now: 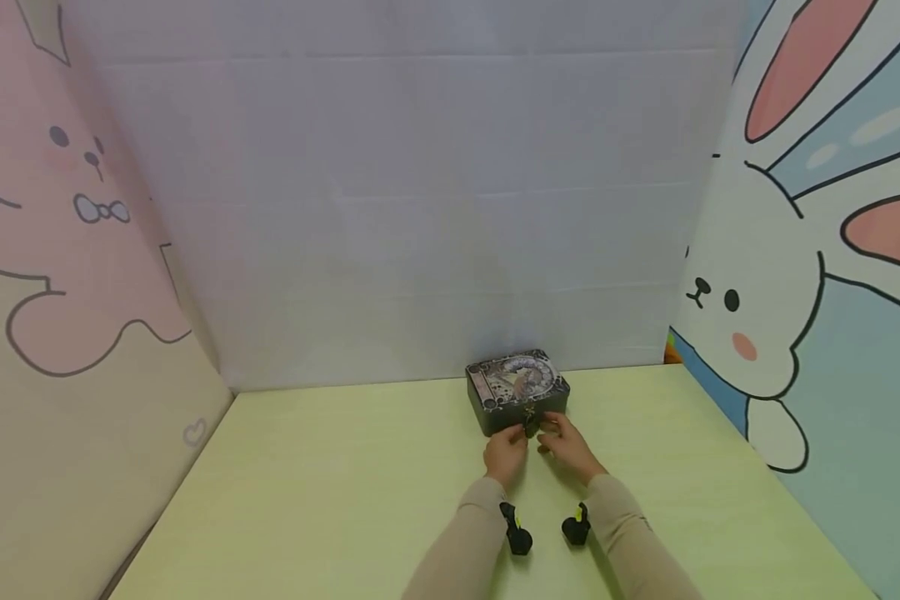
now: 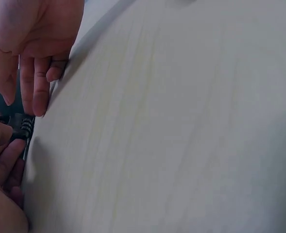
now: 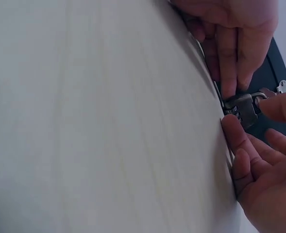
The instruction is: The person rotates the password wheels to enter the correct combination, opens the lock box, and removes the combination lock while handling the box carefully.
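Observation:
A black padlock (image 3: 244, 109) with number dials hangs on the front latch (image 3: 282, 88) of a dark, decorated box (image 1: 517, 385). In the left wrist view, my left hand (image 2: 4, 165) pinches the padlock (image 2: 20, 127) between thumb and finger. My right hand (image 1: 568, 446) is at the padlock's other side. Its fingers are spread loosely, with one fingertip (image 3: 232, 127) touching the lock's dial end and another at the shackle. The head view has my left hand (image 1: 506, 454) in front of the box. Parts of the padlock are hidden behind fingers.
The box stands on a pale yellow-green table (image 1: 345, 483), near its back edge. A white sheet (image 1: 450, 208) hangs behind it. Panels with cartoon rabbits (image 1: 765, 317) flank the table on both sides. Each forearm carries a small black wrist camera (image 1: 576, 527).

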Demonstrator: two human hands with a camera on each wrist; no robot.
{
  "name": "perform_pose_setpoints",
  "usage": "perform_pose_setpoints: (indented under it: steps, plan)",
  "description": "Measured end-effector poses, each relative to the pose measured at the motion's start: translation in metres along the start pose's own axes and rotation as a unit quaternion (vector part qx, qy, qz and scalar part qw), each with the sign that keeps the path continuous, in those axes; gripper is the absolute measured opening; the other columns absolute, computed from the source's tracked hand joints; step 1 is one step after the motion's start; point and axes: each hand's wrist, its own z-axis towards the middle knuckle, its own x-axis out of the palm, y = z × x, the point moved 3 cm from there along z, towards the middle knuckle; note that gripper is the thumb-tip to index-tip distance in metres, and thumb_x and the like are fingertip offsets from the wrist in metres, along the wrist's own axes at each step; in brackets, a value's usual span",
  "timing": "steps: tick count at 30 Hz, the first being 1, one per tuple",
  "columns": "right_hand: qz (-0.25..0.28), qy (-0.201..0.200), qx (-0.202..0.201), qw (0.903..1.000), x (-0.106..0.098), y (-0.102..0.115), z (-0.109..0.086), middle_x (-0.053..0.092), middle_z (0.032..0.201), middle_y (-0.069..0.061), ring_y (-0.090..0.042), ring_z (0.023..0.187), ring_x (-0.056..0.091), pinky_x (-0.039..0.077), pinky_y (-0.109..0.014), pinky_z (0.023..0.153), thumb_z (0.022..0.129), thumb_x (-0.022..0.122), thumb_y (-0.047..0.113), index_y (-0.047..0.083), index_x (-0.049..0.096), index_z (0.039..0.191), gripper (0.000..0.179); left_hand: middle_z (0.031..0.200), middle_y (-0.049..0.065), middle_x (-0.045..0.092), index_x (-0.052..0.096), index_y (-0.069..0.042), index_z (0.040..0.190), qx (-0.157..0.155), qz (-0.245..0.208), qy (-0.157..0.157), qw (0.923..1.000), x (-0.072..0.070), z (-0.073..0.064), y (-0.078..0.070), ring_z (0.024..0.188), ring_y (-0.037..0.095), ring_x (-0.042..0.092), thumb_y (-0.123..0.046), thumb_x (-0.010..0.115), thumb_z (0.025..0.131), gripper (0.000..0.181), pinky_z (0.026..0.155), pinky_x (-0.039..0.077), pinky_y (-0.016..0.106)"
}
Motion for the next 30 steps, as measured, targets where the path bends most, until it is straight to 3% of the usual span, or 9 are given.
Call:
perform_pose_setpoints:
  steps: [5,8,14,20,24,27,30]
  plan:
    - [-0.020,0.001,0.017,0.9996,-0.002,-0.002,0.003,0.056,0.120,-0.037,-0.038,0.089,0.068,0.050,-0.026,0.065,0.098,0.051,-0.001,-0.021,0.040,0.135,0.044,0.101,0.010,0.075,0.077,-0.001,0.106,0.006,0.005,-0.001,1.0000,0.001,0.001,0.002,0.099,0.031,0.069,-0.009,0.069,0.087,0.022,0.085,0.056,0.043]
    - [-0.016,0.001,0.029,0.9994,-0.004,-0.005,0.005,0.061,0.115,-0.033,-0.031,0.090,0.068,0.050,-0.024,0.067,0.096,0.051,-0.001,-0.021,0.046,0.134,0.043,0.101,0.011,0.074,0.077,0.000,0.105,0.010,-0.012,-0.001,0.9999,0.002,0.002,0.005,0.100,0.031,0.068,-0.009,0.071,0.086,0.021,0.086,0.055,0.043]
    - [0.098,0.017,0.055,0.9936,-0.008,-0.010,0.004,0.058,0.125,-0.032,-0.011,0.084,0.061,0.054,-0.022,0.073,0.096,0.052,-0.003,-0.024,0.043,0.135,0.045,0.095,0.010,0.075,0.076,0.003,0.102,0.025,-0.075,-0.014,0.9968,0.005,0.004,0.011,0.094,0.028,0.069,-0.005,0.075,0.085,0.018,0.085,0.057,0.038]
    - [0.240,0.035,0.076,0.9672,-0.008,-0.014,-0.001,0.048,0.137,-0.032,-0.008,0.090,0.064,0.057,-0.023,0.084,0.102,0.045,-0.005,-0.024,0.031,0.141,0.046,0.093,0.014,0.075,0.074,0.007,0.103,0.016,-0.171,-0.013,0.9850,0.003,0.003,0.012,0.087,0.025,0.071,0.000,0.074,0.086,0.019,0.076,0.059,0.030]
    - [0.303,0.028,0.094,0.9480,-0.006,-0.017,-0.002,0.040,0.145,-0.030,-0.010,0.095,0.064,0.056,-0.024,0.088,0.102,0.043,-0.005,-0.020,0.028,0.145,0.048,0.098,0.019,0.073,0.072,0.010,0.108,-0.026,-0.246,0.008,0.9688,0.004,0.002,0.015,0.084,0.022,0.071,0.002,0.071,0.089,0.021,0.065,0.059,0.024]
    - [0.332,0.025,0.100,0.9377,-0.004,-0.019,-0.002,0.046,0.141,-0.026,-0.010,0.096,0.065,0.056,-0.025,0.089,0.102,0.044,-0.006,-0.019,0.028,0.146,0.049,0.101,0.022,0.072,0.069,0.014,0.111,-0.054,-0.317,0.020,0.9468,0.006,0.000,0.017,0.083,0.021,0.071,0.005,0.067,0.091,0.022,0.062,0.060,0.024]
    - [0.341,0.025,0.092,0.9351,-0.004,-0.020,-0.002,0.054,0.131,-0.020,-0.010,0.095,0.065,0.056,-0.025,0.090,0.101,0.045,-0.006,-0.020,0.027,0.146,0.050,0.102,0.023,0.071,0.067,0.015,0.112,-0.069,-0.369,0.025,0.9266,0.006,-0.002,0.016,0.085,0.021,0.071,0.005,0.068,0.091,0.024,0.066,0.062,0.027]
